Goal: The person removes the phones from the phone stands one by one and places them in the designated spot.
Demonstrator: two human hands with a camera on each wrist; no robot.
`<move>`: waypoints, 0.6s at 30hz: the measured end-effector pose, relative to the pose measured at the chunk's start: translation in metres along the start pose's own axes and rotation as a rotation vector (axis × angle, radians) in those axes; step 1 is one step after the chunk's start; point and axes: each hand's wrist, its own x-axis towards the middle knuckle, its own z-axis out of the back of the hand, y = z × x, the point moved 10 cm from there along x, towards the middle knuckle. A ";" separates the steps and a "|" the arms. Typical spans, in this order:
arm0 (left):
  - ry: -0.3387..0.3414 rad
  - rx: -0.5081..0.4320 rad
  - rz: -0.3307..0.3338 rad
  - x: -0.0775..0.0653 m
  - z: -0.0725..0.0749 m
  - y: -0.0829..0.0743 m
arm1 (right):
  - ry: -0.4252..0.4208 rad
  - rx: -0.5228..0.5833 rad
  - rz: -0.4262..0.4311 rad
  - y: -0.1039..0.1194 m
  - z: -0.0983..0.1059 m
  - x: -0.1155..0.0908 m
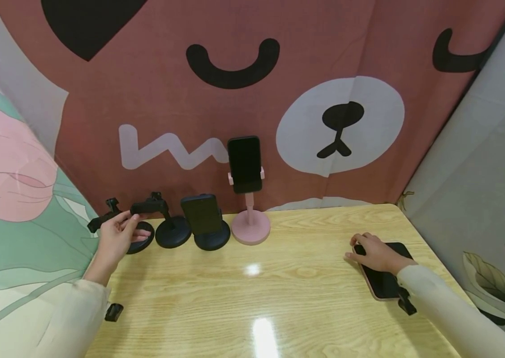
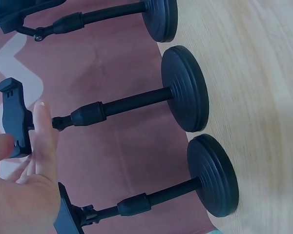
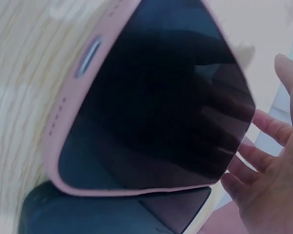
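In the head view my left hand [image 1: 118, 236] is at the left stands, its thumb and fingers pinching the clamp [image 2: 15, 114] of the middle black phone stand [image 1: 173, 231]. That stand's round base [image 2: 185, 90] is on the table. The leftmost black stand [image 1: 139, 243] is partly behind the hand, its clamp [image 1: 102, 221] bare. My right hand [image 1: 375, 253] rests at the right over a pink-cased phone [image 3: 151, 112], fingers loosely bent at its edge and thumb apart from it. A second dark phone [image 3: 102, 212] lies beside it, partly hidden.
Another black stand [image 1: 212, 241] carries a dark phone [image 1: 201, 214]. Right of it, a pink stand [image 1: 251, 228] holds a black phone [image 1: 245, 164] upright. Behind the wooden table [image 1: 234, 298] hangs a brown bear-print curtain [image 1: 306, 54]; patterned cloth [image 1: 6, 164] covers the left side.
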 end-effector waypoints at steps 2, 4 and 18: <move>-0.002 -0.007 0.005 -0.001 0.001 0.002 | -0.011 0.012 0.004 0.003 0.001 0.000; -0.007 -0.001 0.007 -0.003 0.002 0.002 | -0.027 0.026 0.004 0.006 0.004 0.000; -0.076 0.065 -0.074 -0.020 0.007 -0.008 | -0.083 0.091 0.047 0.046 0.026 0.002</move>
